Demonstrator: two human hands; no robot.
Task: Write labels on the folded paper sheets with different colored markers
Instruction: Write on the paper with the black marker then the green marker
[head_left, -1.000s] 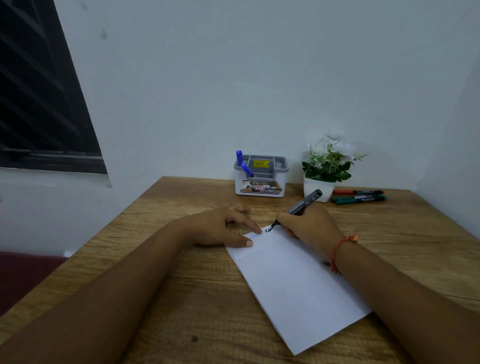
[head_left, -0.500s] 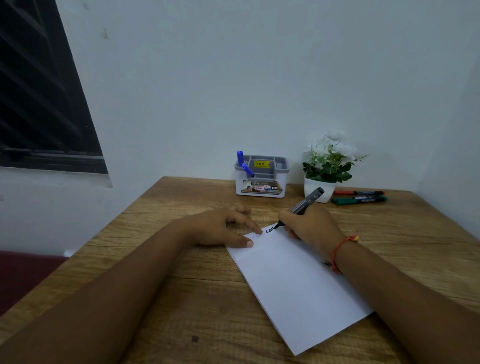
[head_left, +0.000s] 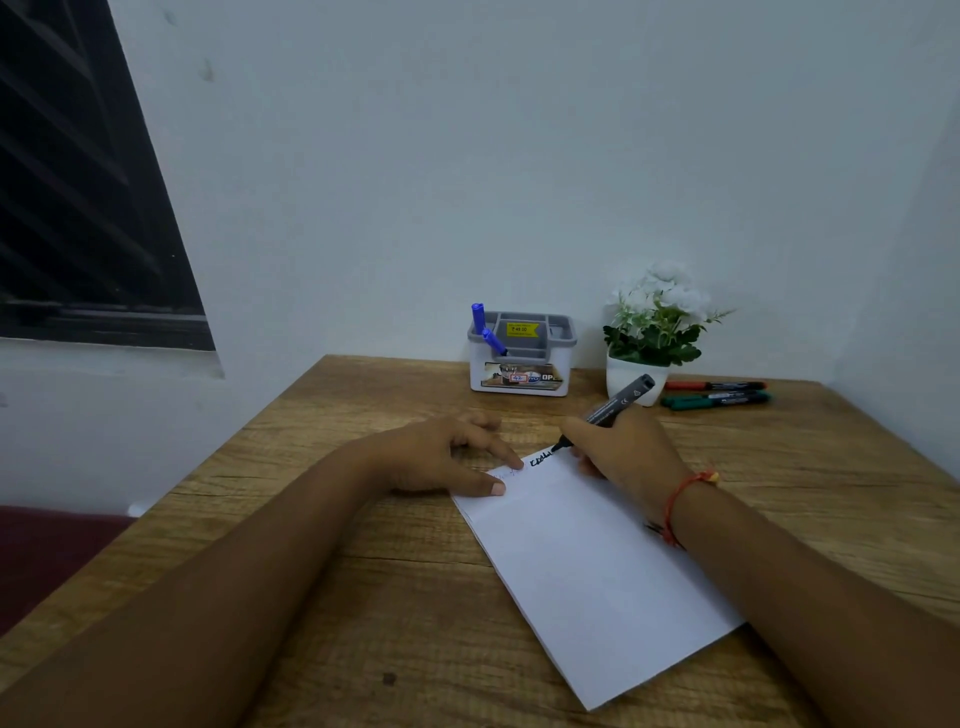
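From the head view, a white folded paper sheet (head_left: 597, 571) lies flat on the wooden desk (head_left: 363, 597), turned at an angle so that its far edge sits between the two hands and its near corner points toward the right. The left hand (head_left: 441, 457) is spread and relaxed, its thumb and forefinger tips pressing down on the sheet's far left corner. The right hand (head_left: 623, 452) has its fingers curled round a black marker (head_left: 618, 402), whose tip touches the paper at the far edge, just right of a short word in black ink (head_left: 540, 460); the letters are too small to read. A red thread bracelet (head_left: 680, 493) circles the right wrist. At the far side of the desk, against the wall, stands a white and grey organiser (head_left: 522, 371) with two blue markers (head_left: 478, 317) leaning in its left compartment. Just right of it is a white pot of white flowers (head_left: 654, 332). Right of the pot, a red marker (head_left: 714, 386) and a green marker (head_left: 717, 400) lie side by side on the desk, the red one farther away. A dark window (head_left: 78, 208) fills the upper left.
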